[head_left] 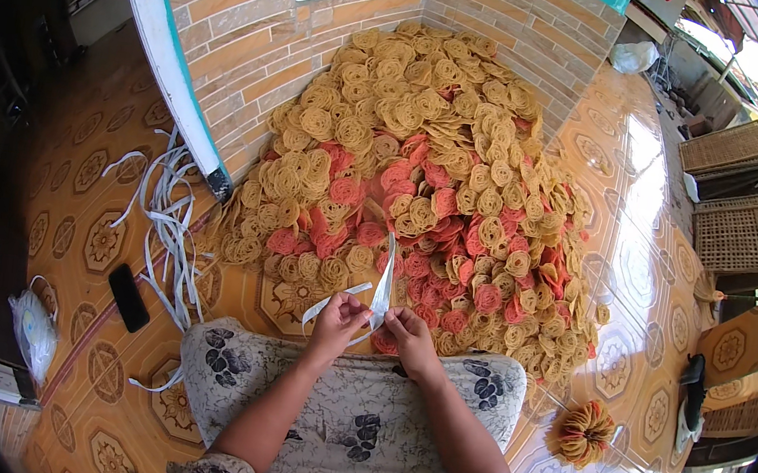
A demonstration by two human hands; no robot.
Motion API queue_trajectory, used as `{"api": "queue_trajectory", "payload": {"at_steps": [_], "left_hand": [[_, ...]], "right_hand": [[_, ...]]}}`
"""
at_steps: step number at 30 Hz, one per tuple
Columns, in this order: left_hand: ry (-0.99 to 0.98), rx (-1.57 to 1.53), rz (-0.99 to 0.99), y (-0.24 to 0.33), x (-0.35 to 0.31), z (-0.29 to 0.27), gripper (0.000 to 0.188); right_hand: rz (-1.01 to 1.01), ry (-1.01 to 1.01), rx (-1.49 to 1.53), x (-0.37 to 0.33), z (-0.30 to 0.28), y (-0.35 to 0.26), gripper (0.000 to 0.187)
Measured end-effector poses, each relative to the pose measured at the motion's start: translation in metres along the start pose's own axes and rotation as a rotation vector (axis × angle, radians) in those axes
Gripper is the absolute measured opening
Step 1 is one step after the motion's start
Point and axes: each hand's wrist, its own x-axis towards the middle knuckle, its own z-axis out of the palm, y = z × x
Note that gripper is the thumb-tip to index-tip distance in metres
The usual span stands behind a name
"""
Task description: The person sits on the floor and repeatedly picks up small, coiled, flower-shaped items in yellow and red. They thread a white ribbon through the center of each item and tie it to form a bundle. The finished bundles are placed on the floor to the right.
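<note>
In front of my lap, both hands work on one white flat strip [385, 284], which looks like plastic strapping. My left hand [339, 325] pinches it between thumb and fingers, with a looped part of the strip to its left. Close beside it, my right hand [414, 341] pinches the same strip at the right. One end stands up above the hands, in front of the pile. Just beyond lies a big heap of thin, round, coiled discs [393, 112], tan and red, like dried noodle crackers.
A bundle of white strips [173, 222] and a black phone [129, 298] lie on the tiled floor at left, near a clear plastic bag [33, 333]. A ring-shaped bunch of discs [583, 434] sits at right. Woven racks [749, 232] stand far right; a brick-patterned wall [242, 43] backs the heap.
</note>
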Motion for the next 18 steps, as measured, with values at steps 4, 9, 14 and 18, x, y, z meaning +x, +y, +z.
{"api": "queue_trajectory", "payload": {"at_steps": [4,9,14,18], "left_hand": [[-0.063,0.132,-0.015,-0.006,0.000,0.000,0.026],[0.036,0.154,-0.030,-0.002,0.001,-0.001,0.029],[-0.079,0.231,-0.081,-0.002,0.002,-0.004,0.030],[-0.110,0.239,-0.051,0.000,0.001,-0.004,0.028]], "right_hand": [[-0.086,-0.036,-0.113,0.001,0.003,0.009,0.012],[-0.139,0.023,-0.043,-0.001,0.005,0.004,0.011],[0.225,-0.111,0.227,0.001,0.000,-0.010,0.011],[0.063,-0.066,0.128,0.000,0.000,-0.010,0.009]]}}
